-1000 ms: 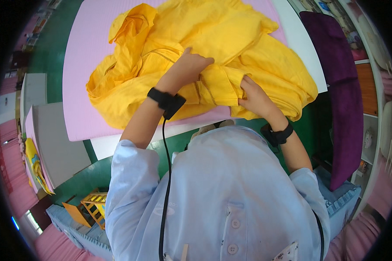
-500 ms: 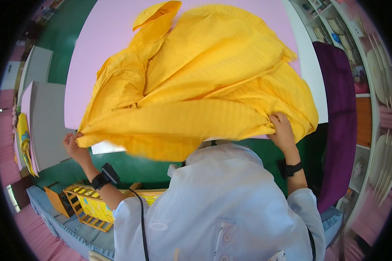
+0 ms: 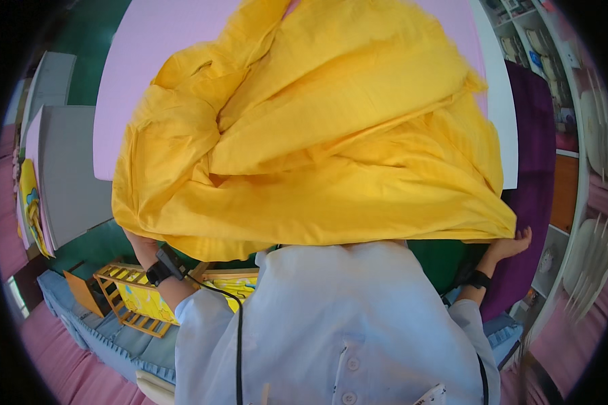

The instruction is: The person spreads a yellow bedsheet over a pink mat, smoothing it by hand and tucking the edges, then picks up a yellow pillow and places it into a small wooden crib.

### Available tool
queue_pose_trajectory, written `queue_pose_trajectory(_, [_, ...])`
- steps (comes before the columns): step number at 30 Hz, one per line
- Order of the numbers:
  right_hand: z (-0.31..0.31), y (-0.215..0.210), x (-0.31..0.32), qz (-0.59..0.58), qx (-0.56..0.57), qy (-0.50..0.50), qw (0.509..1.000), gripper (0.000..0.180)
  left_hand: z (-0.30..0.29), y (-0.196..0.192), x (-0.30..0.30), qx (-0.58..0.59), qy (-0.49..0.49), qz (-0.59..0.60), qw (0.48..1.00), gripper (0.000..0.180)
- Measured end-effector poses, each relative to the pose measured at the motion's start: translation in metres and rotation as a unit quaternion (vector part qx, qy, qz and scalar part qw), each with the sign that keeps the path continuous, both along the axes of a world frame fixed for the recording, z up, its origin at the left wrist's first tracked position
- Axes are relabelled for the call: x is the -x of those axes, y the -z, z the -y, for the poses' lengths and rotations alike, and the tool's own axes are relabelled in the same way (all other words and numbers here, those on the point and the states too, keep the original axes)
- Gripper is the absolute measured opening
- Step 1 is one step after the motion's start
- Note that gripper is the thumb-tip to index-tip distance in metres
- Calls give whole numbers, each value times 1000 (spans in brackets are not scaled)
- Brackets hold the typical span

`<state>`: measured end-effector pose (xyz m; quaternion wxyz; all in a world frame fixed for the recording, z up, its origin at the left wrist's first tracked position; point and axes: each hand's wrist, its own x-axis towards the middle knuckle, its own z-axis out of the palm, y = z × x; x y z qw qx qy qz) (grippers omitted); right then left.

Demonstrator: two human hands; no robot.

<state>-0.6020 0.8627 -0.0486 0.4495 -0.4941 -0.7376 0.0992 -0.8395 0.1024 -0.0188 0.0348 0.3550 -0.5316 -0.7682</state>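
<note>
Above a pale pink table [image 3: 135, 81], a large crumpled yellow cloth [image 3: 317, 155] was held up and spread wide, hiding most of the tabletop. At its lower right corner, the right hand [image 3: 510, 244] pinched the fabric's edge between closed fingers. The left hand [image 3: 136, 241] was mostly hidden under the cloth's lower left edge, so its grip could not be seen. A yellow wooden rack [image 3: 132, 297] stood below.

pink table [image 3: 135, 81], yellow cloth [image 3: 317, 155] partly on it
</note>
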Motion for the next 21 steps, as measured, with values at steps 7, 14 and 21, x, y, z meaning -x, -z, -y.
queue_pose_trajectory(7, [-22,-51,54,-104,477,-311,815,18,-41,-20,19,-83,55,-82,992,43])
queue_pose_trajectory(14, [-118,-176,234,-75,81,-362,926,18,-67,-124,261,20,279,-182,943,37])
queue_pose_trajectory(21, [-134,-212,122,-114,-398,-199,888,18,66,-198,286,118,164,-388,899,38])
